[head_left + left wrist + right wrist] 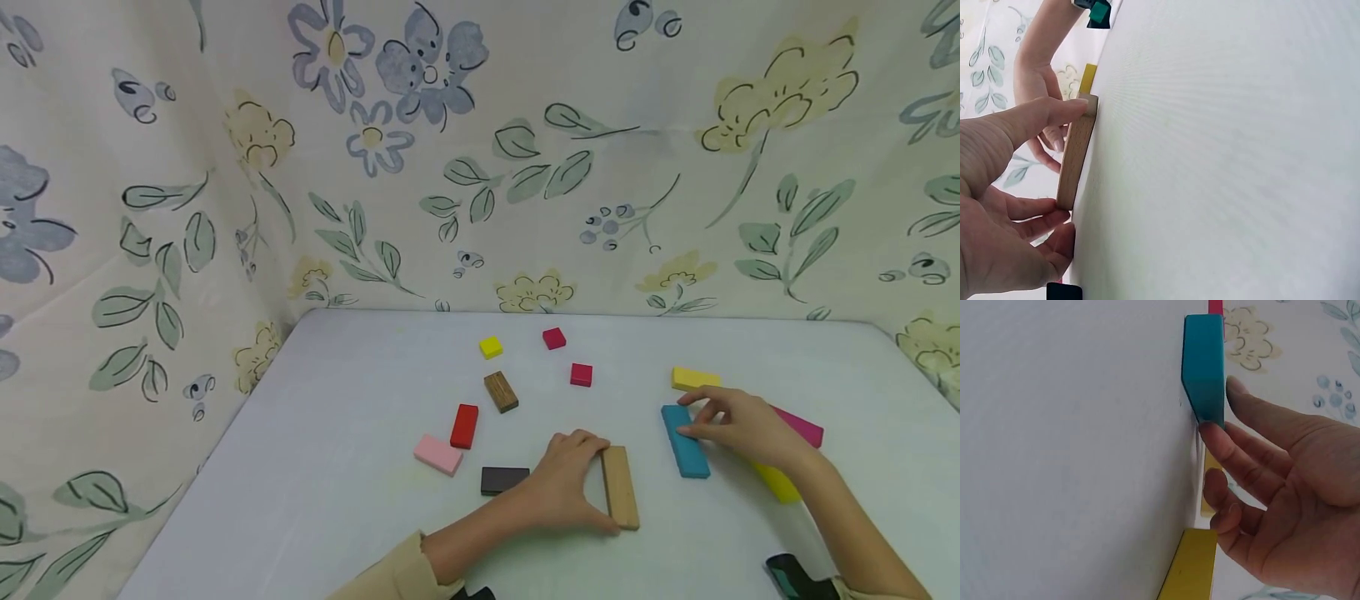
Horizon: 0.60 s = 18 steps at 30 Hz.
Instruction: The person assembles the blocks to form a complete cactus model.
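Observation:
My left hand point(558, 483) spans a long light wooden block point(620, 487), gripping its two ends between thumb and fingers. In the left wrist view the thumb presses on the near end of that wooden block point(1075, 156). The block lies along the table. My right hand point(738, 425) is at a blue block point(684, 442) lying flat. In the right wrist view a fingertip touches the end of the blue block point(1204, 359), while the thumb hovers just beside its upper face. A yellow block point(776, 482) and a magenta block point(801, 427) lie partly hidden by the right hand and forearm.
Left of the wooden block lie a black block point(504, 480), a pink block point(438, 455), a red block point(464, 426) and a brown block point(501, 392). Farther back are a small yellow block point(491, 347), two small red blocks point(581, 374) and another yellow block point(694, 379).

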### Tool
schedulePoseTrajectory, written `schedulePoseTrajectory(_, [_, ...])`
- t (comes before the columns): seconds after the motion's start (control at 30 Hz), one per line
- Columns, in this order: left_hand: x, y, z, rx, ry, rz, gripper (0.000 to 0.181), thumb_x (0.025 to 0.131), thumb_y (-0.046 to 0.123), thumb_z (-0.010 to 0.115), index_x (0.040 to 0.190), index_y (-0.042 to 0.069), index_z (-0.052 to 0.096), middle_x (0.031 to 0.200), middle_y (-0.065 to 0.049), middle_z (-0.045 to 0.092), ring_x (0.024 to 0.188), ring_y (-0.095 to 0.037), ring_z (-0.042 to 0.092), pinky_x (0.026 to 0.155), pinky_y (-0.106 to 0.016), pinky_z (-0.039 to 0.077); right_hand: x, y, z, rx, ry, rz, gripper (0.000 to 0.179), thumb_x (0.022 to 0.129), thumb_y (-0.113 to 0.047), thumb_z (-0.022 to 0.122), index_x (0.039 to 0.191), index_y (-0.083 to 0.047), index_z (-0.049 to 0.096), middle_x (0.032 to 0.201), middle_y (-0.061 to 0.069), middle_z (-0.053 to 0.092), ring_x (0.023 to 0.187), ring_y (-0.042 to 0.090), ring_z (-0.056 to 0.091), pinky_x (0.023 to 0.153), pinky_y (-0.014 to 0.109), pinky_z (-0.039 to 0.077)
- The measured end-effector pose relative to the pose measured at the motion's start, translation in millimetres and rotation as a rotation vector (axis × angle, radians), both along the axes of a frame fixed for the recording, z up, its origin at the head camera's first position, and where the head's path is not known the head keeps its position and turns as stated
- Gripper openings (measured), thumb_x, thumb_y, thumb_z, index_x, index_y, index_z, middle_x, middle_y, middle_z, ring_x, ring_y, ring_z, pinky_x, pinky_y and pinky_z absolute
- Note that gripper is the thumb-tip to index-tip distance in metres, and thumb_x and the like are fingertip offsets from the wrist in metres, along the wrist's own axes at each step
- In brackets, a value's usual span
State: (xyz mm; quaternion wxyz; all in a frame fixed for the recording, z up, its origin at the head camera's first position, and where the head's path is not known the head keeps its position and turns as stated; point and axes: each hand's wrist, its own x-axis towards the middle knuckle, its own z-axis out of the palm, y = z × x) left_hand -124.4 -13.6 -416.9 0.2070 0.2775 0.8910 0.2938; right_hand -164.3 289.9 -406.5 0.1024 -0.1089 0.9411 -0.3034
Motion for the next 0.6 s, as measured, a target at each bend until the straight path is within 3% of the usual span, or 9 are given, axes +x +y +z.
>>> schedulePoseTrajectory(0.33, [3.0,-11.0,3.4,-0.015,-0.033,0.008,0.089,0.08,0.038,0.094,0.153,0.014,0.05,0.151,0.002,0.05,0.129,-0.013,0.044,0.106,-0.026,0.048,2.9,-2,9.1,-0.11,-0.205,0.091,0.083,0.08,-0.018,0.092,0.147,0.003,0.048,0.098,0.005,0.064,0.085,0.023,0.058,0.068,0.026,0.054])
schedulePoseTrajectory(0.6, [10.9,-18.6,7.2,-0.034,-0.06,0.006,0.086,0.079,0.038,0.094,0.151,0.017,0.052,0.145,0.008,0.052,0.125,-0.01,0.043,0.1,-0.024,0.052,7.1,-11,8.7,-0.118,-0.223,0.08,0.082,0.082,-0.018,0.091,0.147,0.003,0.046,0.094,0.003,0.063,0.082,0.021,0.058,0.068,0.026,0.054])
